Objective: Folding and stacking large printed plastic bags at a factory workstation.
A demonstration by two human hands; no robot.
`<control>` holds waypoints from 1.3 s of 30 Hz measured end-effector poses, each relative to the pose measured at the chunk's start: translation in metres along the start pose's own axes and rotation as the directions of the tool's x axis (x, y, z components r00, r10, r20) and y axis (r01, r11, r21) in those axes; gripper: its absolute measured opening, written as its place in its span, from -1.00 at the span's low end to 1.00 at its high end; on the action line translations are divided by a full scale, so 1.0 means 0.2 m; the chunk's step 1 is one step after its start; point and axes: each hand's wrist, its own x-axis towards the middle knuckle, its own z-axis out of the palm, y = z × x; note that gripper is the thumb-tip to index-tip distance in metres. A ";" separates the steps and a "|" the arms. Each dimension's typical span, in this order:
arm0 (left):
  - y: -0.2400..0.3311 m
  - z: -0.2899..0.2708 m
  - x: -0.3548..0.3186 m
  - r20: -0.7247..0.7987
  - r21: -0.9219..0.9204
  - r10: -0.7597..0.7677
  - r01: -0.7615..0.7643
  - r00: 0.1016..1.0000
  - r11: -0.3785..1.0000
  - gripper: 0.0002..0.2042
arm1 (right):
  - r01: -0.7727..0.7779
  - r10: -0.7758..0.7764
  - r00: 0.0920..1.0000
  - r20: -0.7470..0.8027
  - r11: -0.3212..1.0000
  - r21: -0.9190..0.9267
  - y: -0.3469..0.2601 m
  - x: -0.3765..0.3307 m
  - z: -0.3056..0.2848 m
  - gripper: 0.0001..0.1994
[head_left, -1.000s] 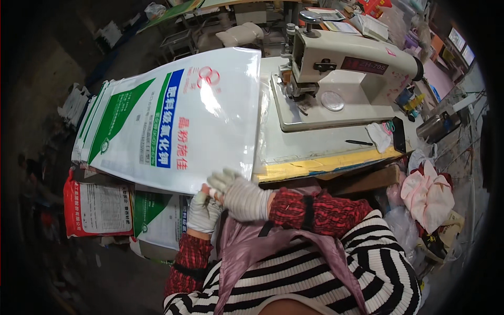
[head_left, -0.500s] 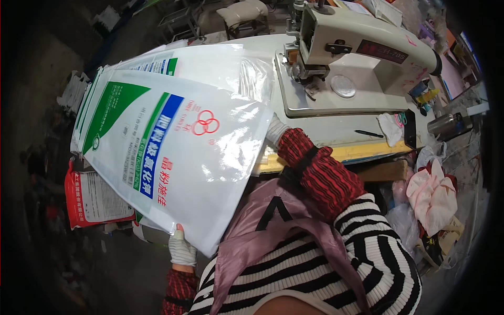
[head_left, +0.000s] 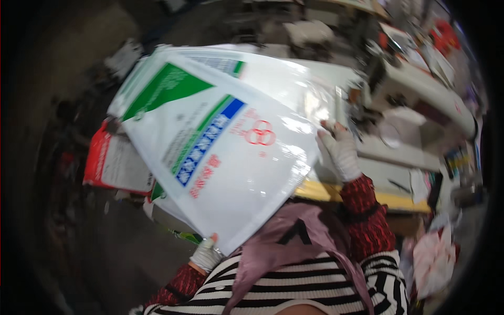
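Note:
A large white woven sack [head_left: 252, 194] with green, blue and red printing lies slanted in front of me, over a stack of similar sacks [head_left: 273, 68]. My left hand [head_left: 207, 255], in a whitish glove with a bare thumb tip, pinches the sack's near corner, thumb on top. At the sack's right corner is my right hand [head_left: 340, 152], gloved the same way, its fingers and thumb closed at the edge. Motion blur softens the fingertips there. Between the hands, the sack's near edge runs along my mauve apron [head_left: 283, 226].
A cream sewing machine [head_left: 420, 100] stands on the table to the right. Yellow edging [head_left: 320, 191] runs along the table's front. A red and white sack [head_left: 123, 163] sits low at the left. Pink cloth [head_left: 436, 262] hangs at the lower right.
The whole view has swung, so the sewing machine and table appear farther right. My right hand, earlier mostly behind the sack's edge, now shows its back and fingers. The left keeps the near corner.

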 end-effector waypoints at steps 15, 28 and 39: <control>-0.09 -0.25 0.13 -0.287 0.450 0.497 -0.343 0.819 0.825 -0.69 | 0.022 0.162 0.964 0.213 0.745 -0.667 0.13 -0.18 0.19 -0.57; -0.55 -1.42 -0.25 -0.610 0.751 0.580 0.627 0.540 0.206 -0.63 | 0.193 -0.093 0.386 0.918 0.981 0.019 -0.31 -0.76 1.05 -0.70; -0.75 -2.02 0.61 -0.544 0.838 0.626 0.385 0.559 0.386 -0.69 | 0.885 -0.519 0.338 0.785 0.458 -0.078 0.81 -0.72 1.30 -0.79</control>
